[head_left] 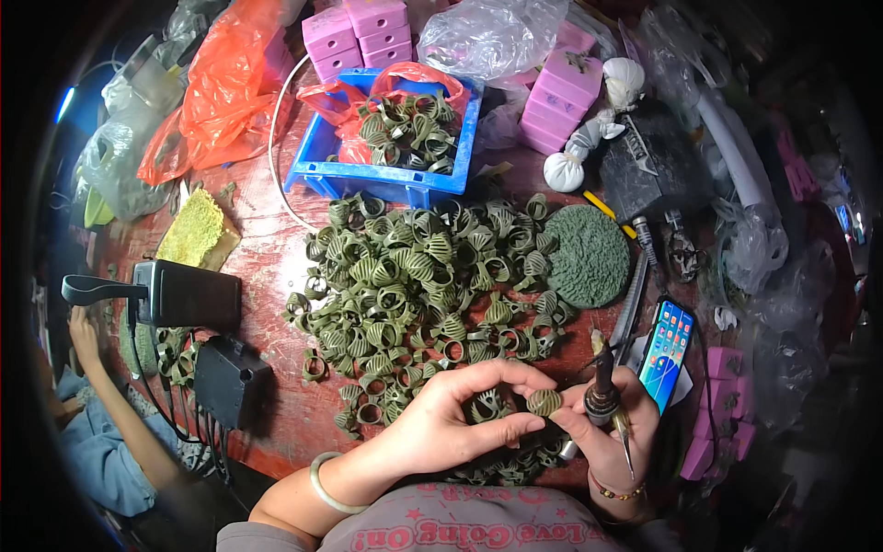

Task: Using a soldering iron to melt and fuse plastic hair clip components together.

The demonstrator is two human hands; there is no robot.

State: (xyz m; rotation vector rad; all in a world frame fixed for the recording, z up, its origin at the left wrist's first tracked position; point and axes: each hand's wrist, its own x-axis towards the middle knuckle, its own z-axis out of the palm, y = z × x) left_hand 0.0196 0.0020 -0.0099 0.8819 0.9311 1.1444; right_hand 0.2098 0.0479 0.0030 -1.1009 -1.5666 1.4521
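Low in front of me, both hands meet around a small green ring (544,402) with a ribbed, domed top. My left hand (460,409) pinches it between thumb and forefinger, and the fingertips of my right hand (614,425) touch its right side. My right hand also grips a dark-handled tool (602,397) with a slim, pointed metal tip slanting down toward my wrist. Beyond my hands spreads a large heap of similar green rings (423,267), striped or plain-banded. More of them lie beneath my hands, partly hidden.
A blue crate (386,187) with a red bag and more rings stands behind the heap. Right are a round green textured pad (589,256), a lit phone (667,354) and pink blocks (722,414). Left sit black boxes (193,294) with cables; another person's arm (120,414) shows beyond.
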